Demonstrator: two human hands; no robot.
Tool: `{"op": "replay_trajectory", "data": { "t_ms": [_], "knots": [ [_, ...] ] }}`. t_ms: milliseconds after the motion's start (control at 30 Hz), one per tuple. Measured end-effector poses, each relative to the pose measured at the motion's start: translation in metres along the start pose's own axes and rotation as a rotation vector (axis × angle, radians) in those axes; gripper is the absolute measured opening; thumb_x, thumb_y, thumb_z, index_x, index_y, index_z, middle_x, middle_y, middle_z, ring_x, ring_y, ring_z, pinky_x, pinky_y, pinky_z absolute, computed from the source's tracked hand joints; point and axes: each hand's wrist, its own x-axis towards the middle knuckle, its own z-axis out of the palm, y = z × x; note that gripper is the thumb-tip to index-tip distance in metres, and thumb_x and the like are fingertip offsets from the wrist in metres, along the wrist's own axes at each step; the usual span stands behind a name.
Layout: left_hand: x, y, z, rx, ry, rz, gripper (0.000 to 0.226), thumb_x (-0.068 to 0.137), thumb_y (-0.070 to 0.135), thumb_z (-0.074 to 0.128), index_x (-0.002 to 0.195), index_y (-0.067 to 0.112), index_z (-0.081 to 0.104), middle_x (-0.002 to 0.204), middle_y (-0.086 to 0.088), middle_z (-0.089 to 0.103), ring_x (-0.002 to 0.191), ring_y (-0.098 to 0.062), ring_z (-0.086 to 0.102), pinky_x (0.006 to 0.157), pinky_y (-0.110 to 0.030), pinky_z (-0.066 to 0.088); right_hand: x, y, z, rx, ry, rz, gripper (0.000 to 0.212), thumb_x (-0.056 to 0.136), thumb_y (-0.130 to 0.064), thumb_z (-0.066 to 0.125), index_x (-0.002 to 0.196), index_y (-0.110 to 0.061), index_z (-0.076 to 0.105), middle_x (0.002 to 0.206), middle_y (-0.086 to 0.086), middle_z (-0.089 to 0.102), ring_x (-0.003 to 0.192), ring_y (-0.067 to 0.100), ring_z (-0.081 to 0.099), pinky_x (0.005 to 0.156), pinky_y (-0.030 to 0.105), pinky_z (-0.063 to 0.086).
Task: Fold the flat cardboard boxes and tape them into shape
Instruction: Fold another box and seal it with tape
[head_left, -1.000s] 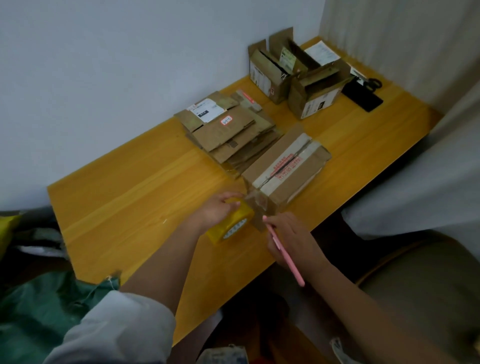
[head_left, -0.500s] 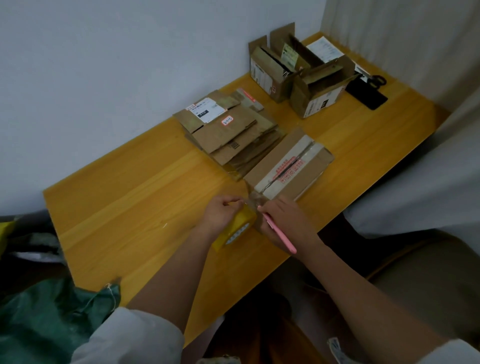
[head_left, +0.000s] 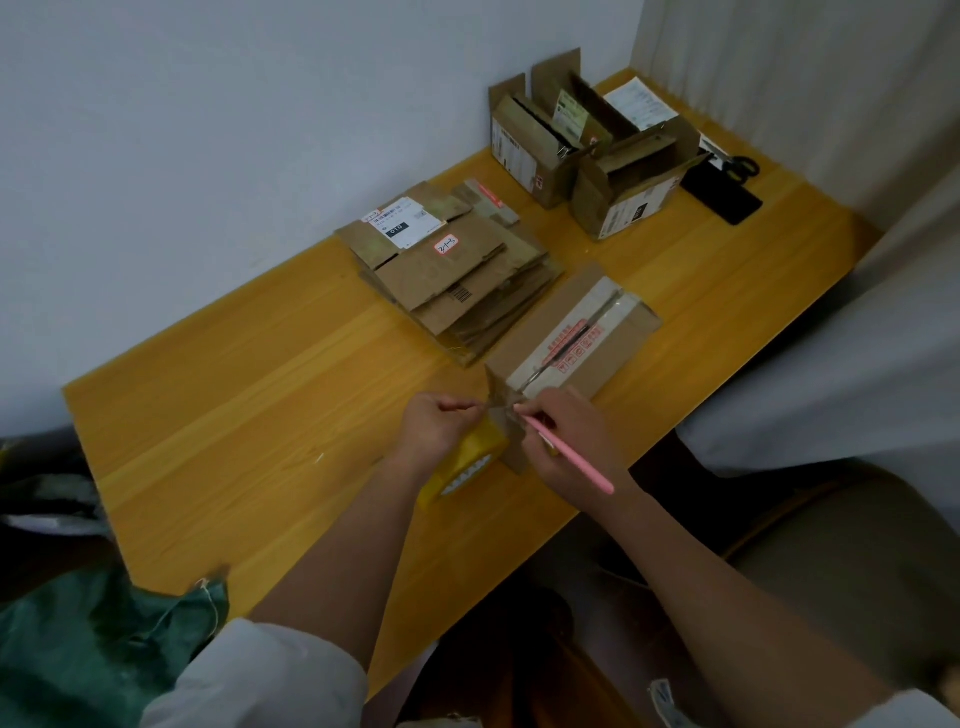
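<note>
Presently, the taped box (head_left: 574, 338) lies on the bench (head_left: 249, 415) near its front edge, its seam covered by a tape strip. Left hand (head_left: 434, 428) has its grip closed on the yellow tape roll (head_left: 465, 465), fingertips pinching at the box's near end. Right hand (head_left: 566, 439) grips a pink cutter (head_left: 569, 454), its tip at the same near end, touching the strip between roll and box. Flat boxes (head_left: 452, 270) sit stacked just behind the taped box, by the wall. Two open boxes (head_left: 587, 150) stand at the far corner, with scissors (head_left: 740, 166) and a black object (head_left: 722, 195) beside them
</note>
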Motion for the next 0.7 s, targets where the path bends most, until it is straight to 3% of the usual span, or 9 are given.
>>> {"op": "replay_trajectory", "data": {
  "t_ms": [167,267,367,500,600,700],
  "knots": [
    [0.002,-0.002,-0.001,0.047,-0.011,0.012,0.014,0.089,0.012,0.07,0.1,0.006,0.076,0.098,-0.007,0.071,0.092,-0.016,0.063,0.083,-0.032,0.051,0.008,0.002,0.011,-0.328,-0.02,-0.042,0.005,0.08,-0.016,0.062,0.085,-0.013,0.061,0.073,-0.006,0.046,0.069,0.012,0.039,0.061,0.032,0.039],
    [0.001,-0.006,-0.009,0.067,0.01,0.019,0.015,0.09,0.014,0.069,0.101,0.006,0.075,0.099,-0.006,0.071,0.093,-0.017,0.063,0.082,-0.032,0.05,0.006,0.009,0.013,-0.414,-0.094,0.024,0.008,0.079,-0.025,0.054,0.079,-0.017,0.057,0.071,-0.008,0.047,0.075,0.011,0.036,0.07,0.033,0.03],
    [0.0,-0.011,-0.024,0.03,0.064,0.003,0.014,0.09,0.012,0.068,0.1,0.004,0.075,0.099,-0.008,0.07,0.094,-0.019,0.063,0.084,-0.033,0.052,0.007,0.007,0.011,-0.367,-0.125,0.059,0.014,0.079,-0.029,0.049,0.082,-0.018,0.058,0.075,-0.007,0.055,0.077,0.01,0.037,0.074,0.033,0.03],
    [-0.01,-0.019,-0.044,-0.05,0.105,-0.006,0.016,0.088,0.006,0.068,0.102,0.0,0.073,0.091,-0.005,0.069,0.078,-0.004,0.061,0.071,-0.017,0.052,0.006,-0.016,0.018,-0.513,-0.095,-0.121,0.018,0.084,-0.031,0.052,0.1,-0.024,0.057,0.091,-0.004,0.061,0.084,0.011,0.048,0.079,0.03,0.036],
    [-0.016,-0.025,-0.059,-0.126,0.148,-0.028,0.013,0.086,0.003,0.07,0.098,0.0,0.073,0.08,0.004,0.068,0.065,0.007,0.063,0.06,-0.005,0.047,0.004,-0.036,0.032,-0.619,-0.293,-0.237,0.026,0.088,-0.021,0.059,0.114,-0.02,0.057,0.11,0.002,0.062,0.103,0.019,0.056,0.092,0.035,0.041],
    [-0.021,-0.033,-0.074,-0.16,0.197,-0.026,0.012,0.083,0.001,0.072,0.095,0.0,0.074,0.07,0.014,0.069,0.066,0.006,0.064,0.062,-0.004,0.047,0.003,-0.042,0.055,-0.66,-0.484,-0.154,0.025,0.097,-0.017,0.05,0.122,-0.018,0.05,0.123,0.004,0.056,0.115,0.019,0.049,0.099,0.036,0.037]
  ]
}}
